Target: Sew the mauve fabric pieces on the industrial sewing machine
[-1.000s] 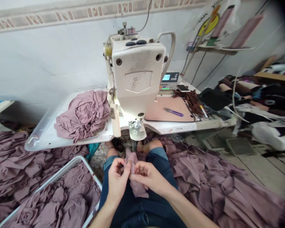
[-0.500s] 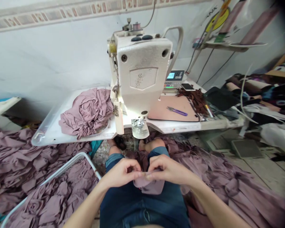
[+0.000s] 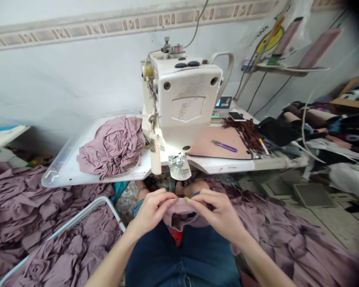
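Note:
Over my lap, both hands pinch one small mauve fabric piece [image 3: 179, 214]. My left hand [image 3: 151, 209] grips its left edge with curled fingers. My right hand [image 3: 218, 211] holds the right edge between thumb and fingertips. The piece hangs stretched between them, just below the needle plate [image 3: 179, 166] of the cream sewing machine [image 3: 182, 103]. My knees in blue denim [image 3: 182, 259] are under the cloth.
A heap of mauve pieces [image 3: 113, 145] lies on the clear tray [image 3: 62, 175] left of the machine. A white basket [image 3: 77, 223] of mauve cloth stands at lower left. More cloth covers the floor [image 3: 281, 243]. Purple snips [image 3: 224, 146] rest on the table at right.
Both hands have lifted the fabric piece up and forward toward the machine and spread it wider between them. The view has tilted down slightly.

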### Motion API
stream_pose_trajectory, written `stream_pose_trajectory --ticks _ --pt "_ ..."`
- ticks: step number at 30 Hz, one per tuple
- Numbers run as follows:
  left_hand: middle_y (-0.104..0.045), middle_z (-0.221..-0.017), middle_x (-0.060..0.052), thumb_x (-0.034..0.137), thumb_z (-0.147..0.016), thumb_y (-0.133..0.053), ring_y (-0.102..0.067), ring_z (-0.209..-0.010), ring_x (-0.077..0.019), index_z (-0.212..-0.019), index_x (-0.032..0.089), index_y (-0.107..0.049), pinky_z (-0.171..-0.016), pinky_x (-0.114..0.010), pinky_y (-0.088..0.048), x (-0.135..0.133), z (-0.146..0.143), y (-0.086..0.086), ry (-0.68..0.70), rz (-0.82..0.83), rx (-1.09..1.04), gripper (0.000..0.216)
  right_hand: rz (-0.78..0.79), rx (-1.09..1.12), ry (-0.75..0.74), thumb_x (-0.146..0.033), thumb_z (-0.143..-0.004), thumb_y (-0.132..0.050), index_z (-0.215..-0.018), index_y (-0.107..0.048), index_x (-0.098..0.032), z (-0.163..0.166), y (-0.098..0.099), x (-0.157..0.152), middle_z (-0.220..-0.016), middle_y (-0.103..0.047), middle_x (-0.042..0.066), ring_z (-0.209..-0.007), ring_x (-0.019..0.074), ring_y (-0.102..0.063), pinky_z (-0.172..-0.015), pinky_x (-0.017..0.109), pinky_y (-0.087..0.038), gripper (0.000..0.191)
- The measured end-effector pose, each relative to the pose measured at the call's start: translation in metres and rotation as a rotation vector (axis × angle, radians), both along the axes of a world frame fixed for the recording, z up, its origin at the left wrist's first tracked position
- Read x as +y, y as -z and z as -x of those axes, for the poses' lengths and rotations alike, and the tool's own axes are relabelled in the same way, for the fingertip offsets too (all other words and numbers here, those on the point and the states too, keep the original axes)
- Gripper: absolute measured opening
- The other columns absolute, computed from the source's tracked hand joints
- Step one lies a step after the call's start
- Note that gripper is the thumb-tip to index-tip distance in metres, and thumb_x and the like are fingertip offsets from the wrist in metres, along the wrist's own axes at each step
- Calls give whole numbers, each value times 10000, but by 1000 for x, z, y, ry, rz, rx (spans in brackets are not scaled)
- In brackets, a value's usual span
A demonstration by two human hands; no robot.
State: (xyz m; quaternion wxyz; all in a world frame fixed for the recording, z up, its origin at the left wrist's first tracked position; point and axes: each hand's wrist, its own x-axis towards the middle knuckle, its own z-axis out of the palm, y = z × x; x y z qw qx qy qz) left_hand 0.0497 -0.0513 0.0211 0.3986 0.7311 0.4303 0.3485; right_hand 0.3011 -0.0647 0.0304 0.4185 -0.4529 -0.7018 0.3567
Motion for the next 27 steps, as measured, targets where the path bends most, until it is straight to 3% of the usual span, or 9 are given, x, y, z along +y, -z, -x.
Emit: stream_pose_trajectory --ticks 3,6,12,16,20,27 --pt "-707 -866 -53 349 -1032 -699 -649 -801 -183 -985 176 -843 -720 -260 -470 3 -1 -6 -60 71 -99 229 -121 -16 47 -379 -1064 -700 -868 -848 -207 4 -11 2 -684 -662 23 -630 173 -595 -623 313 -434 299" --pt "-676 -842 -41 376 -1036 -682 -628 -779 -181 -949 181 -842 -716 -261 -470 8 -3 -13 -100 101 -155 267 -130 10 98 -435 -1042 -719 -831 -847 -214 8 -19 11 -650 -638 23 -600 179 -573 -590 321 -434 331" --pt "-707 -814 -45 413 -1033 -655 -636 -783 -197 -894 184 -829 -745 -277 -486 25 -10 -30 -179 14 -126 319 -24 106 213 -521 -946 -772 -734 -817 -205 10 -22 35 -645 -668 35 -604 183 -555 -577 318 -443 383" --pt "-690 -745 -17 435 -956 -724 -600 -698 -174 -811 178 -755 -684 -271 -465 36 -17 -38 -273 79 -146 296 131 213 210 -538 -881 -809 -713 -807 -182 8 -18 50 -651 -696 37 -615 185 -567 -589 309 -455 394" --pt "-547 -650 44 445 -911 -777 -497 -611 -131 -799 196 -629 -621 -246 -415 49 -22 -37 -347 110 -204 311 170 279 227 -549 -843 -831 -685 -779 -174 7 -14 62 -628 -659 26 -603 173 -540 -571 299 -425 410" --pt "-565 -723 29 447 -910 -790 -558 -692 -146 -836 213 -578 -686 -251 -467 70 -30 -28 -381 55 -319 324 159 353 253 -565 -821 -842 -678 -782 -164 5 -6 82 -608 -655 20 -583 166 -529 -558 296 -413 431"
